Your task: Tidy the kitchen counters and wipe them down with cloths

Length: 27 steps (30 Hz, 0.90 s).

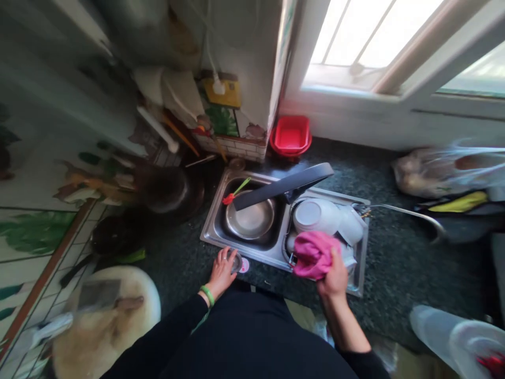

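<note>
In the head view, my right hand (334, 276) is closed around a bunched pink cloth (315, 255), above the front edge of the right sink basin. White bowls (311, 215) lie upside down or tilted in a rack in that basin, just beyond the cloth. At the counter's front edge, my left hand (221, 272) has its fingers curved around a small round grey thing (237, 262), whose kind I cannot make out. A pink and white round sticker or disc (244, 265) shows beside it. A metal pan or bowl (251, 218) sits in the left basin.
A dark faucet (284, 187) spans the double sink (276, 251). Red plastic baskets (292, 134) stand behind it. Left are a round chopping board (148, 295) with a cleaver and a dark wok (165, 189). Right are plastic bags (426, 168) and a clear container (434, 321).
</note>
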Each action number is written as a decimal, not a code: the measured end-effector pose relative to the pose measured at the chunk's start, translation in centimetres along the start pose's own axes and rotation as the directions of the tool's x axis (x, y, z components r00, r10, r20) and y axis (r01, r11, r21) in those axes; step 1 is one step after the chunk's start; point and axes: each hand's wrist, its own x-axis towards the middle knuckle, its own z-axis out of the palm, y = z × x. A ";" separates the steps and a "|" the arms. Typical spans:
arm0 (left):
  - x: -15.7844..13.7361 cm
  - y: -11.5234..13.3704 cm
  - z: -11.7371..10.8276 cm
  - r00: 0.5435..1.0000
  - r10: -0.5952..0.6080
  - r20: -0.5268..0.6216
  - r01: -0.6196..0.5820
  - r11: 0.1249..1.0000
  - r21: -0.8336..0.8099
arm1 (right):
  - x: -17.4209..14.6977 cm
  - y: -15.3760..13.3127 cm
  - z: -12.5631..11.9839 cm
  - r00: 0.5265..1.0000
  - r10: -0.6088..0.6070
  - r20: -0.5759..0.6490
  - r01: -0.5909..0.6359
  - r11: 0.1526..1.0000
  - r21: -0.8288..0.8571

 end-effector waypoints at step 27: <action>38.6 27.1 -23.0 0.449 0.784 -0.428 -0.892 0.415 -0.177 | 14.0 -20.1 0.3 0.878 -0.459 0.133 0.390 0.527 -0.755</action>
